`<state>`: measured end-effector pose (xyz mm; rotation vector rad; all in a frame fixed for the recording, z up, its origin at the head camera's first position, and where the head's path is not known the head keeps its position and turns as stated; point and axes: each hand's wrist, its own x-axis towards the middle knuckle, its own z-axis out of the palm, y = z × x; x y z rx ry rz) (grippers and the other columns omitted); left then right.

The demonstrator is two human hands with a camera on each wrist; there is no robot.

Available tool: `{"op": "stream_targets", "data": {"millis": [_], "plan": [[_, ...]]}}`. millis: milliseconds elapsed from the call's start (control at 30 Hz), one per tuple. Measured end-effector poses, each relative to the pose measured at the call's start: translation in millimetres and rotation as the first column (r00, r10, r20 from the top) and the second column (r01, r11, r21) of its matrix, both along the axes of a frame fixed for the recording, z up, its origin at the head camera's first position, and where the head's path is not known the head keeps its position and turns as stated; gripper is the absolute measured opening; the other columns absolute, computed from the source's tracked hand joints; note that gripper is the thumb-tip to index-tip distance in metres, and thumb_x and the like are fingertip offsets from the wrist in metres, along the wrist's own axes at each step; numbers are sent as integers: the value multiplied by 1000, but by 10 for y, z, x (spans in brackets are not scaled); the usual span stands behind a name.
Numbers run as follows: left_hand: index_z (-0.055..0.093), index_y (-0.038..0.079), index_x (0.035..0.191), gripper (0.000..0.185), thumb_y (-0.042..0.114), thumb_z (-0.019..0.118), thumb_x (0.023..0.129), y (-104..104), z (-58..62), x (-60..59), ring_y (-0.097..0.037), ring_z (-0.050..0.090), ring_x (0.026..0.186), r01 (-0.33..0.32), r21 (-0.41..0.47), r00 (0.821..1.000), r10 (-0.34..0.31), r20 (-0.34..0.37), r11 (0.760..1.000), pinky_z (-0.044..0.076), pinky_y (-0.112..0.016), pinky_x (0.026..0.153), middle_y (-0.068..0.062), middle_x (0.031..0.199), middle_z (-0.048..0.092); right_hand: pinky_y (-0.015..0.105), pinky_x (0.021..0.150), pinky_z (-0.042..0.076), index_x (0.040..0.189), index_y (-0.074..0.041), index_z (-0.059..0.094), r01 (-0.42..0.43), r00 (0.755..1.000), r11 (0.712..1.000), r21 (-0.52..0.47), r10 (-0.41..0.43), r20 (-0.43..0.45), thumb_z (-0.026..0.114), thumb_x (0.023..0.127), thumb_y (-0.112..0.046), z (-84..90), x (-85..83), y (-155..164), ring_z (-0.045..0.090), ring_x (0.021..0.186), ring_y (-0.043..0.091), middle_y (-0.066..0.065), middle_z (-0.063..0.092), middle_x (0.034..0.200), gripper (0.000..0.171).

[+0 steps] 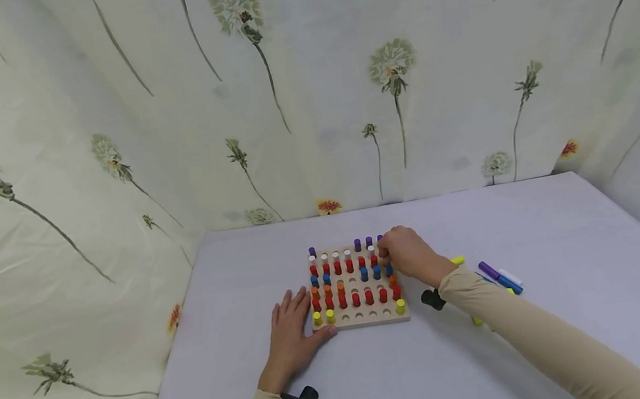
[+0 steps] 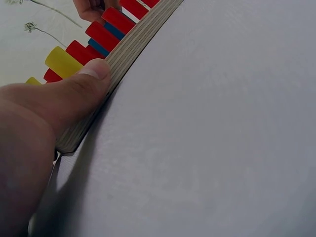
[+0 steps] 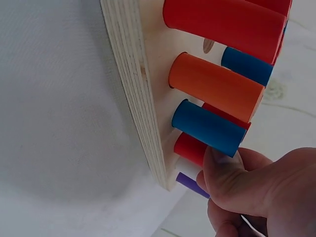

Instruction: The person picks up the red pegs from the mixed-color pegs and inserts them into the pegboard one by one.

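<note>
A wooden pegboard (image 1: 364, 324) holds rows of coloured pegs: purple, white, red, blue, orange, red and yellow from back to front. Some holes show bare, among them several between the yellow pegs (image 1: 330, 317) in the front row. My left hand (image 1: 293, 339) rests on the board's front left corner, fingers along the left side and thumb at the front edge. At the right side, towards the back, my right hand (image 1: 411, 253) pinches a red peg (image 3: 189, 147) standing in the board. A blue peg (image 3: 208, 127) and an orange peg (image 3: 216, 86) stand beside it; the fingers partly hide a white peg.
Loose pegs lie on the table (image 1: 223, 283) right of the board: a purple peg (image 1: 488, 270), a white peg (image 1: 511, 277), a blue peg (image 1: 509, 284) and some yellow ones, partly covered by the right forearm. A flower-printed cloth (image 1: 331, 93) hangs behind the table.
</note>
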<state>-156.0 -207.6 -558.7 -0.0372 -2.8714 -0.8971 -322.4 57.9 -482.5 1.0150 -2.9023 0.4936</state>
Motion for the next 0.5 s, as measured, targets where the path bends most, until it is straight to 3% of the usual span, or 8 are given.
{"op": "stream_targets", "data": {"millis": [500], "plan": [[50,4,157,90,57,79,90,-10,24,-4,-42,25,162,3,-6,1000,-3,8,1000,14,-69,131,-15,167,44,36,76,60,81,-8,78,0,1000,1000,18,0,-8,80,92,-2,51,20,-36,55,76,20,2,70,76,13]]}}
